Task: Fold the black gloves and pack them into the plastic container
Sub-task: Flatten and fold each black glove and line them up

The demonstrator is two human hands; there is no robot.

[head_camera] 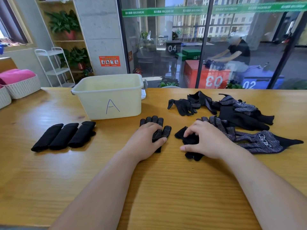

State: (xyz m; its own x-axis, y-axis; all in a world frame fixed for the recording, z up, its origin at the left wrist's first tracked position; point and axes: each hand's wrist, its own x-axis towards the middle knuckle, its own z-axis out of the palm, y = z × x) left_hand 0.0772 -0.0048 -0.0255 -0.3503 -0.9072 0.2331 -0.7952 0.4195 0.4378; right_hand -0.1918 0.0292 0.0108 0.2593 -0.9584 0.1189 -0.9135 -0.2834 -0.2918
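Note:
A pale yellow plastic container [93,103] marked "A" stands on the wooden table, left of centre. Three folded black gloves [64,135] lie side by side to its front left. My left hand [146,140] rests flat on a dotted black glove [157,125] whose fingers point away from me. My right hand [204,140] lies on another black glove [191,140], its fingers curled onto the fabric. A loose heap of black dotted gloves [235,112] spreads across the table to the right.
The wooden table [166,188] runs to the near edge. White woven baskets [21,87] with pink cloth stand at the far left. A glass wall closes off the back, and a seated person is visible behind it.

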